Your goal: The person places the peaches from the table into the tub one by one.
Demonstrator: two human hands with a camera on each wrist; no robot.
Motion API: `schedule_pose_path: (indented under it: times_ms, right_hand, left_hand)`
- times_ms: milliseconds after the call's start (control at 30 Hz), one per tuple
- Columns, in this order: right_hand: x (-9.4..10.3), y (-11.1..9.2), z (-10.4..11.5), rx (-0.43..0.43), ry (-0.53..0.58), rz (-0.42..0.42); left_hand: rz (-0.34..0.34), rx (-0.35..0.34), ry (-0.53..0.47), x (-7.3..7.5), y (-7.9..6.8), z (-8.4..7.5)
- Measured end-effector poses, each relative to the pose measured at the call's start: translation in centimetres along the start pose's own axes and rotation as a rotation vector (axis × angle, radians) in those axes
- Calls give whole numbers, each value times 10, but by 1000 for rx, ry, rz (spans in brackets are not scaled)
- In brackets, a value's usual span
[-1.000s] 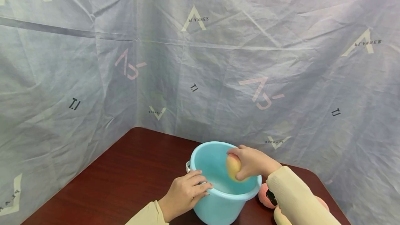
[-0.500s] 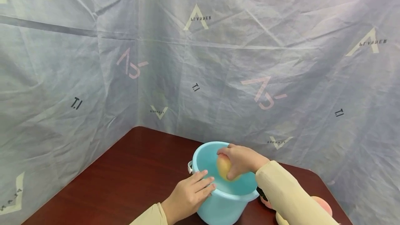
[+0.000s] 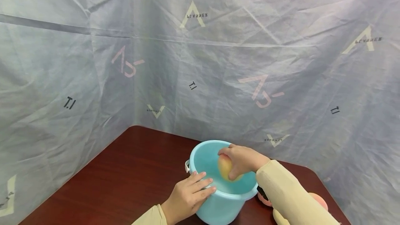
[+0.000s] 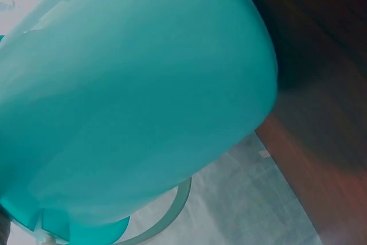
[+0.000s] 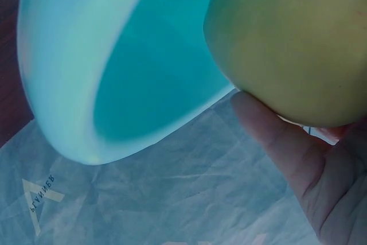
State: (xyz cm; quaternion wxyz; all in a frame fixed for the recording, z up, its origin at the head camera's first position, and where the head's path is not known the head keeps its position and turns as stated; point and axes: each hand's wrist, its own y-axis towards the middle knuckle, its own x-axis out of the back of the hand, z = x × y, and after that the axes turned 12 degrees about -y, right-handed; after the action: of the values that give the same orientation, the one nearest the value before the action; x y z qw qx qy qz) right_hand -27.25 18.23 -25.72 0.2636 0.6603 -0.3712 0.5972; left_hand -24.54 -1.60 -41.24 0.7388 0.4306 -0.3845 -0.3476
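Note:
A light blue bucket (image 3: pixel 220 208) stands upright on the dark red-brown table. My right hand (image 3: pixel 245 159) grips a yellow peach (image 3: pixel 225 166) with a reddish blush, holding it over the bucket's mouth, within the rim's outline in the head view. Up close in the right wrist view, the thumb (image 5: pixel 287 147) presses against the peach's side beside the bucket opening. My left hand (image 3: pixel 189 195) rests its fairly straight, spread fingers across the near left rim; its thumb is hidden. The left wrist view is mostly filled by the bucket's outer wall (image 4: pixel 143 84).
Right of the bucket, partly hidden by my right sleeve, lie a pink round fruit (image 3: pixel 265 201), a pale yellow one (image 3: pixel 279 218) and another pink one (image 3: pixel 319 200). The bucket's white handle joint (image 3: pixel 187 166) sticks out at left. Grey printed cloth (image 3: pixel 218 96) hangs behind the table (image 3: pixel 125 169).
My right hand has carried the peach left, further over the bucket, then stayed nearly still. My left fingers have straightened on the rim.

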Motion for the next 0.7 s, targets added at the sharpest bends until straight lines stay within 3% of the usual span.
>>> schedule_pose_path:
  times_ms: [700]
  right_hand:
    - [-5,7,8,-39,37,128]
  left_hand:
    - [-32,31,-67,-1,0,-2]
